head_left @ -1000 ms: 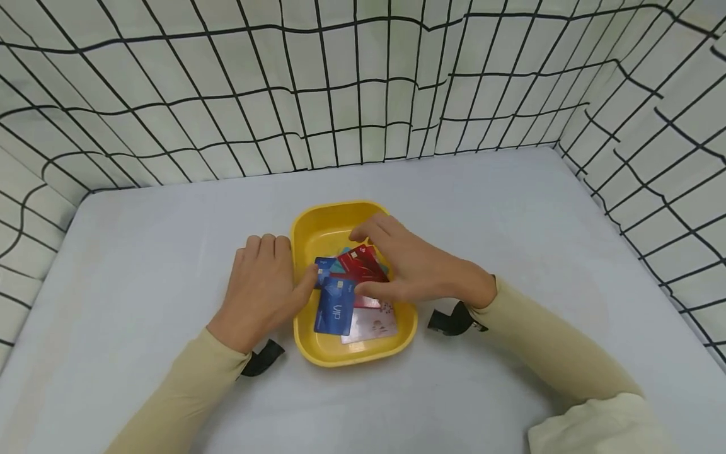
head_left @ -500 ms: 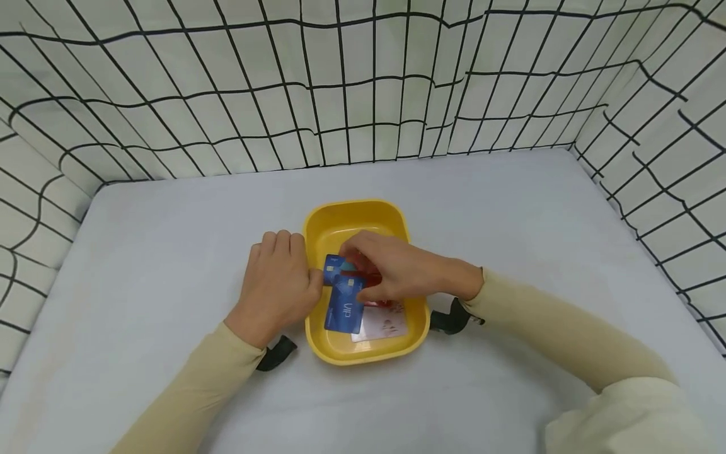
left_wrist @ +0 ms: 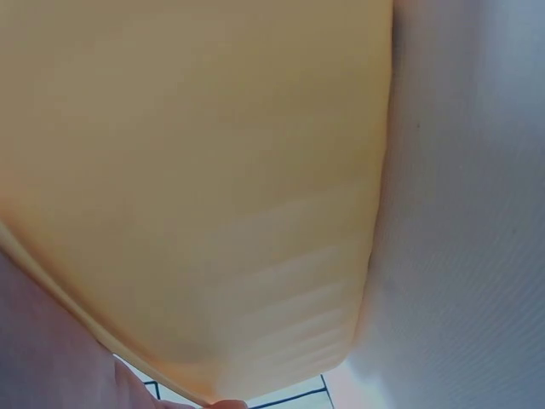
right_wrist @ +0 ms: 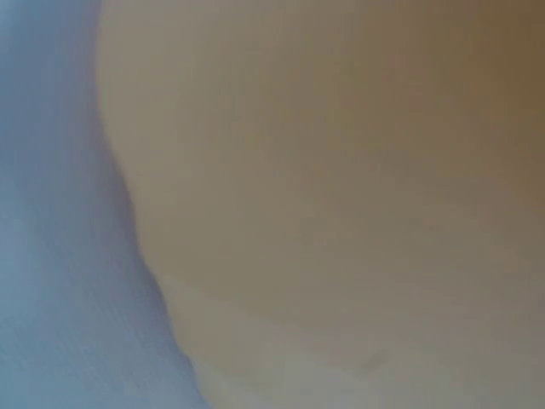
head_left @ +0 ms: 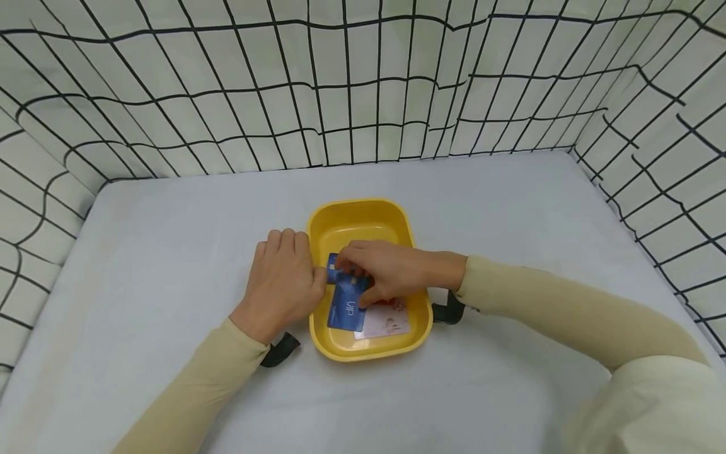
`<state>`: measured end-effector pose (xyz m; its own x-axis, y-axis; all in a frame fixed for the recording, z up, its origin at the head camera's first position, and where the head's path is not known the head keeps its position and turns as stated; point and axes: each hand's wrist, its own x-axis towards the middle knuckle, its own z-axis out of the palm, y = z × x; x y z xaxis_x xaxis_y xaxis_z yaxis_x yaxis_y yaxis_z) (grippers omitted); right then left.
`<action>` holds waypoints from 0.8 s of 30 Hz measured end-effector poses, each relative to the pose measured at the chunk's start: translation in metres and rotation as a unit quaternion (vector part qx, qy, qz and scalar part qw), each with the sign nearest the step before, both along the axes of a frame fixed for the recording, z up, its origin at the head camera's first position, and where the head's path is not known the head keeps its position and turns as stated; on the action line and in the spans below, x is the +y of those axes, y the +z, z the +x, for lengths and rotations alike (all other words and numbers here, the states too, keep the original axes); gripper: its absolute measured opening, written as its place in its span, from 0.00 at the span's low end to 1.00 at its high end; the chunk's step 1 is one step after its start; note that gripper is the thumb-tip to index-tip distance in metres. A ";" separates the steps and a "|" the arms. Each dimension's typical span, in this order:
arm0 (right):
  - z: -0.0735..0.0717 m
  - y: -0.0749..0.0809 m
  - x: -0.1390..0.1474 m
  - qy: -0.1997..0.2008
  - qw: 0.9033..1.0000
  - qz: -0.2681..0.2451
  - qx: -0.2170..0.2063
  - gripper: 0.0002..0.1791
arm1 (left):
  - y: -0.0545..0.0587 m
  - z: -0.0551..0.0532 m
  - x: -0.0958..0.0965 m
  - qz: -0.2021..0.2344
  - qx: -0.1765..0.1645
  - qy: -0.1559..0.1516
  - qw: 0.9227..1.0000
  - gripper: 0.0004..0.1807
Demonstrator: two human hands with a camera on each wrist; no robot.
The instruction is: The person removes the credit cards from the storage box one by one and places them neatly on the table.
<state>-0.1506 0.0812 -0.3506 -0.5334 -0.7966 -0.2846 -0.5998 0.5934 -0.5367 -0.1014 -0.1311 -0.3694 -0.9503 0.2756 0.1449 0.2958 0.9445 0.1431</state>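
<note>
A blue rectangular VIP card point(head_left: 343, 312) is partly covered by the curled right hand point(head_left: 391, 271), whose hold cannot be told, inside the left rim of a yellow plastic tray point(head_left: 363, 215), gripped there by the left hand point(head_left: 285, 282).

A yellow tray point(head_left: 363, 221) with rounded corners sits upright on a bench point(head_left: 499, 208), its left rim gripped by a left hand point(head_left: 285, 277), thumb hooked over the edge. Inside, plastic cards overlap in a loose, flat pile. A blue card lettered "VIP" point(head_left: 346, 313) lies slightly askew on top, partly covering another blue card point(head_left: 332, 275) toward the tray's far left. A pale pink card with small printed marks point(head_left: 391, 325) lies at lower right, a little red showing above it. A right hand point(head_left: 391, 268) bends over the pile, hiding part of it, thumb at the VIP card's right edge.
</note>
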 end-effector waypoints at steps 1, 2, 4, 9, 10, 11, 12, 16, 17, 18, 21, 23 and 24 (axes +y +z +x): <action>-0.001 -0.002 -0.002 -0.001 1.000 0.005 -0.004 0.35 | 0.000 0.000 0.000 0.001 -0.001 -0.001 1.000 0.14; -0.001 -0.003 -0.004 -0.001 1.000 0.010 -0.008 0.36 | -0.001 0.000 0.000 0.002 -0.002 -0.001 1.000 0.13; -0.002 -0.005 -0.007 -0.001 1.000 0.019 -0.011 0.37 | -0.001 0.000 0.000 0.005 0.000 -0.003 1.000 0.13; -0.003 -0.008 -0.011 -0.004 0.999 0.038 -0.008 0.38 | -0.001 0.000 -0.002 0.010 0.009 -0.004 1.000 0.13; -0.004 -0.008 -0.012 -0.005 0.999 0.040 -0.007 0.38 | -0.001 0.000 -0.001 0.011 0.010 -0.004 1.000 0.13; -0.004 -0.009 -0.012 -0.005 0.999 0.041 -0.005 0.38 | -0.001 0.000 -0.001 0.011 0.011 -0.005 1.000 0.13; -0.004 -0.009 -0.012 -0.005 0.999 0.042 -0.004 0.38 | -0.001 0.000 -0.001 0.011 0.011 -0.004 1.000 0.13; -0.003 -0.009 -0.013 -0.006 0.999 0.047 -0.010 0.38 | -0.001 0.000 -0.001 0.009 0.009 -0.004 1.000 0.14; -0.003 -0.009 -0.013 -0.006 0.999 0.049 -0.013 0.38 | -0.001 0.000 -0.001 0.009 0.008 -0.004 1.000 0.14; -0.002 -0.009 -0.013 -0.007 0.999 0.051 -0.017 0.38 | -0.001 0.000 -0.001 0.009 0.006 -0.004 1.000 0.14; -0.001 -0.009 -0.013 -0.008 0.998 0.054 -0.024 0.37 | -0.001 0.000 -0.001 0.007 0.004 -0.003 1.000 0.14; -0.001 -0.009 -0.013 -0.011 0.998 0.055 -0.028 0.37 | -0.001 0.000 -0.001 0.007 0.006 -0.003 1.000 0.14; -0.001 -0.009 -0.013 -0.012 0.998 0.055 -0.030 0.37 | -0.002 0.000 -0.001 0.007 0.008 -0.004 1.000 0.14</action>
<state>-0.1519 0.0682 -0.3598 -0.5318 -0.7455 -0.4017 -0.5533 0.6650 -0.5016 -0.1017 -0.1323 -0.3710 -0.9458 0.2808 0.1634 0.3053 0.9401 0.1516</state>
